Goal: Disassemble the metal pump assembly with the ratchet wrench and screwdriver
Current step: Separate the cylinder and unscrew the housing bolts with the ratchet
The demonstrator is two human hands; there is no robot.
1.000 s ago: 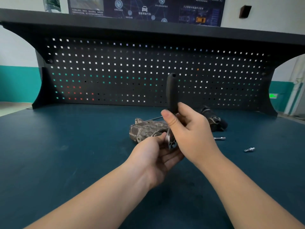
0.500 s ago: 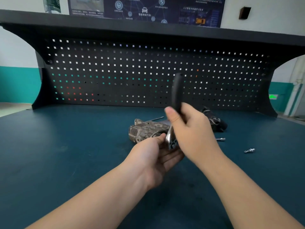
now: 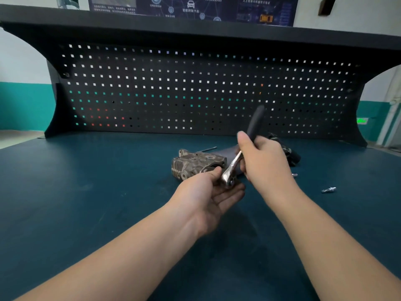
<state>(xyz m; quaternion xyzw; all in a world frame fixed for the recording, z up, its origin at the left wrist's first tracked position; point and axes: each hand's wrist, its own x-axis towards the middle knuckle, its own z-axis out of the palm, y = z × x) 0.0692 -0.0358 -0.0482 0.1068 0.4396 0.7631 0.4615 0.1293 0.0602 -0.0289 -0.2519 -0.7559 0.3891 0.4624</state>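
Observation:
My right hand grips the black handle of the ratchet wrench, which tilts up and to the right. Its chrome head points down into my left hand, whose thumb and fingers pinch around the head; the palm faces up. Whether a socket sits on the head is hidden. Just beyond my left hand the metal pump assembly lies on the blue-green bench top. A thin screwdriver shaft shows behind the pump.
A dark part lies behind my right hand. A small bolt and another small metal piece rest on the bench to the right. A black pegboard closes the back of the bench.
The wrench handle has swung from upright to leaning right, and my right hand moved right with it. My left hand stayed at the wrench head.

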